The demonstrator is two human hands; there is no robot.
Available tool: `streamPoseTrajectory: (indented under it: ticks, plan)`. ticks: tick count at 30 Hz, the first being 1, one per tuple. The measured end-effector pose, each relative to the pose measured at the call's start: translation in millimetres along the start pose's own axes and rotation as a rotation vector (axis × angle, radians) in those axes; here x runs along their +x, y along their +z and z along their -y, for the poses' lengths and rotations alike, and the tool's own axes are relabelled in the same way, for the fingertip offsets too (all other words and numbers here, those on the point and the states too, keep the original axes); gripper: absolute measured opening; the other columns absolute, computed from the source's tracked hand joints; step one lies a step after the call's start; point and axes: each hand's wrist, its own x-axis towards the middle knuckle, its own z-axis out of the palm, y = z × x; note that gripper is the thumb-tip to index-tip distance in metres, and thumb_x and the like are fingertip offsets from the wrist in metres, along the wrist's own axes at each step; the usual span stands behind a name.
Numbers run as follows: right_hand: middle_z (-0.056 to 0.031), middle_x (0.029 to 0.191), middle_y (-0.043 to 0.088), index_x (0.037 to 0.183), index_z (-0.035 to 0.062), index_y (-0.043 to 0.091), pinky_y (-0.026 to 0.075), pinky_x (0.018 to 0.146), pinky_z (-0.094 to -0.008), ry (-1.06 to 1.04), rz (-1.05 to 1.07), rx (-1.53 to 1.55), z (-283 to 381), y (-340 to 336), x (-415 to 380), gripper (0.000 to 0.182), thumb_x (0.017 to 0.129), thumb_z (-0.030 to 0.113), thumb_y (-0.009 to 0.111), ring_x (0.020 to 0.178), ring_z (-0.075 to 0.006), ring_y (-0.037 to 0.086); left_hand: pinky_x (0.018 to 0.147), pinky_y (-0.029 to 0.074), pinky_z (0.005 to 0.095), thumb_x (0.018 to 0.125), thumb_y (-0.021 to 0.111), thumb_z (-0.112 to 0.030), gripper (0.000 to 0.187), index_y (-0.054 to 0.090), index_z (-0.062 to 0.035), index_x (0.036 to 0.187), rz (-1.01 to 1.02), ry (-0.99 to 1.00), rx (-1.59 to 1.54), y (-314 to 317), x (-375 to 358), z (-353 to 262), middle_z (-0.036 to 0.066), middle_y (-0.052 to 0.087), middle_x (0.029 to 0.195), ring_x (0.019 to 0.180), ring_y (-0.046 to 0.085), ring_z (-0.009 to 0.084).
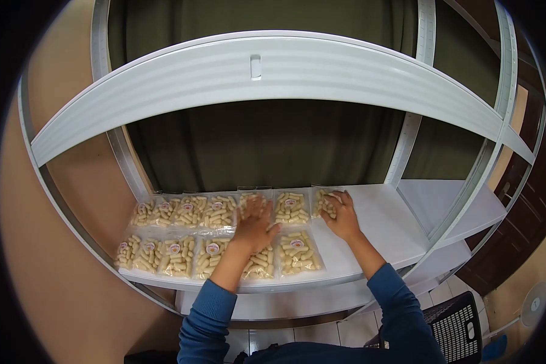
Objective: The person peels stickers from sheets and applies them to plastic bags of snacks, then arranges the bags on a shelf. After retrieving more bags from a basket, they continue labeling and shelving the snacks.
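My left hand [255, 223] is spread palm-down over a clear bag of pale, stick-shaped pieces [247, 199] in the back row, covering most of it. Its fingers look slightly blurred. At the right end of that row, my right hand [342, 217] grips the right side of another such bag [319, 205], thumb and fingers curved over it. Between the hands lies a bag with a round label [291, 208]. In front of it is a similar labelled bag [298, 253]. My left forearm partly hides a front-row bag [259, 266].
Several more labelled bags [177, 255] fill two rows on the left of the white shelf [376, 224]. A shelf beam [321, 70] crosses above my hands, with metal uprights at the sides. A dark curtain [273, 145] hangs behind. A black basket [455, 330] stands lower right.
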Motion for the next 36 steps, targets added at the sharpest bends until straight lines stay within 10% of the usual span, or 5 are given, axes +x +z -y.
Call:
streamPoseTrajectory:
  ticks: [9,22,27,36]
  plan:
    - [-0.0162,0.119,0.045,0.110,0.0113,0.055,0.037,0.093,-0.0375,0.006,0.199,0.143,-3,6,-6,0.038,0.075,0.027,0.060,0.111,-0.0306,0.044,0.105,0.005,0.0453,0.063,0.046,-0.074,0.099,0.021,-0.0110,0.135,0.210,0.234,-0.072,0,5,-29,0.014,0.013,0.141,0.132,0.007,0.0281]
    - [-0.0147,0.130,0.033,0.125,0.0114,0.038,0.020,0.100,-0.0498,0.048,-0.043,0.072,8,-47,-25,0.053,0.077,0.025,0.057,0.123,-0.0335,0.027,0.105,0.010,0.0429,0.079,0.051,-0.045,0.071,0.027,-0.0065,0.132,-0.042,0.430,-0.182,-15,-8,-79,0.016,0.020,0.139,0.130,0.014,0.0315]
    - [-0.0106,0.105,0.050,0.098,0.0073,0.057,0.033,0.093,-0.0439,0.144,-0.482,-0.001,-21,-139,-139,0.027,0.072,0.009,0.060,0.103,-0.0277,0.046,0.104,0.008,0.0483,0.077,0.056,-0.039,0.071,0.028,-0.0042,0.131,-0.052,0.698,-0.391,4,-44,-171,0.014,0.022,0.139,0.129,0.016,0.0319]
    - [-0.0109,0.078,0.053,0.066,0.0008,0.062,0.044,0.060,-0.0356,1.180,-0.768,-0.663,-82,-250,-523,0.014,0.067,0.012,0.070,0.071,-0.0257,0.053,0.100,0.011,0.0493,0.076,0.058,-0.036,0.072,0.025,-0.0063,0.132,-0.172,0.547,0.073,100,-59,-242,0.013,0.026,0.137,0.127,0.020,0.0300]
